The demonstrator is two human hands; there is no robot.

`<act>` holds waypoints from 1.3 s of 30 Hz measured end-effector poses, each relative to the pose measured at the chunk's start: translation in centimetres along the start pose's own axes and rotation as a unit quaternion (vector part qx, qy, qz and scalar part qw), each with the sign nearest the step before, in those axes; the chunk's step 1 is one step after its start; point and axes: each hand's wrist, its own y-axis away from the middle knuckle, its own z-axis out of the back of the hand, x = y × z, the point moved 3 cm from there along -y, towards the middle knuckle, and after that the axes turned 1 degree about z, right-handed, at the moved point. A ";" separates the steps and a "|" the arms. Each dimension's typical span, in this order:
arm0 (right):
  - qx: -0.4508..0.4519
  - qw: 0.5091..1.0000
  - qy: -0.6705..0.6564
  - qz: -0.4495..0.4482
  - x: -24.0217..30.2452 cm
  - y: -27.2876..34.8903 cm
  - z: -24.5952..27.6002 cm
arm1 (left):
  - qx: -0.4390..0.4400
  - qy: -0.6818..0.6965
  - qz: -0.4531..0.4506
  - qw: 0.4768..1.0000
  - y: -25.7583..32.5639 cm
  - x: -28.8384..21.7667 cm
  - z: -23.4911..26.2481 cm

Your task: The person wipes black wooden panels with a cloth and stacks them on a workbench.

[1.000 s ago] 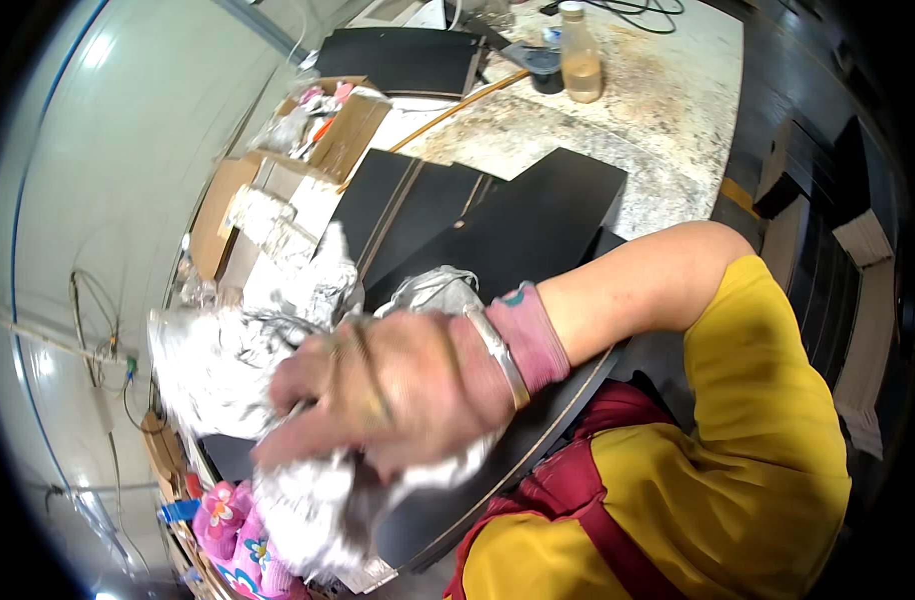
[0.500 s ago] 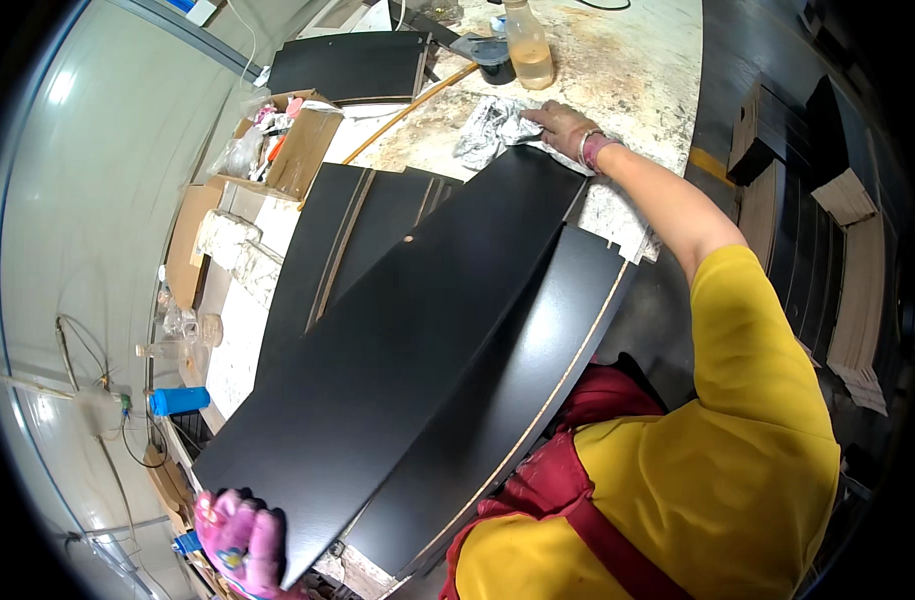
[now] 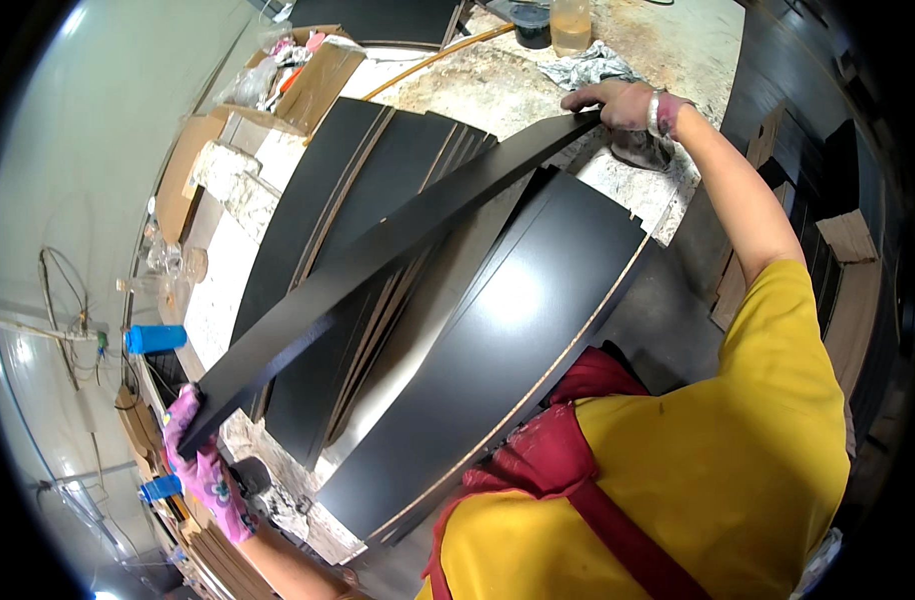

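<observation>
A long black board (image 3: 378, 250) is tipped up on its edge and spans diagonally between my hands. My left hand (image 3: 200, 450), in a pink flowered glove, is closed round its near left end. At the far right end, my right hand (image 3: 626, 104) grips the other end, with a pale band at its wrist. Under and beside the raised board lie more black boards: a wide one (image 3: 498, 320) with a raw chipboard edge close to my body, and a stack (image 3: 328, 200) on the left. A crumpled white cloth (image 3: 588, 66) lies just beyond my right hand.
On the stained worktable (image 3: 668, 50) stand a bottle (image 3: 571, 28) of yellowish liquid and a dark tub (image 3: 531, 26). An open cardboard box (image 3: 323, 85) sits at the far left, near a wooden stick (image 3: 438, 58). Stacked boards (image 3: 848, 240) stand on the right.
The board has turned from lying flat to standing on its edge, uncovering the boards beneath. My right hand has left the cloth and taken the board's far end. My left hand has moved up.
</observation>
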 end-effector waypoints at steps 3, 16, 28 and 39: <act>0.008 0.978 -0.152 0.141 -2.7 -0.8 -0.6 | -0.021 0.001 0.046 0.999 0.9 1.8 0.6; -0.096 0.961 -0.219 0.138 6.9 3.8 3.8 | -0.170 -0.065 0.237 0.954 9.7 0.9 6.6; -0.073 0.983 0.007 0.167 10.3 6.9 -5.5 | -0.001 -0.226 0.394 0.891 24.9 7.5 -0.1; -0.118 0.979 0.001 0.166 12.4 0.9 -5.5 | -0.081 0.040 0.445 0.891 16.6 12.3 4.3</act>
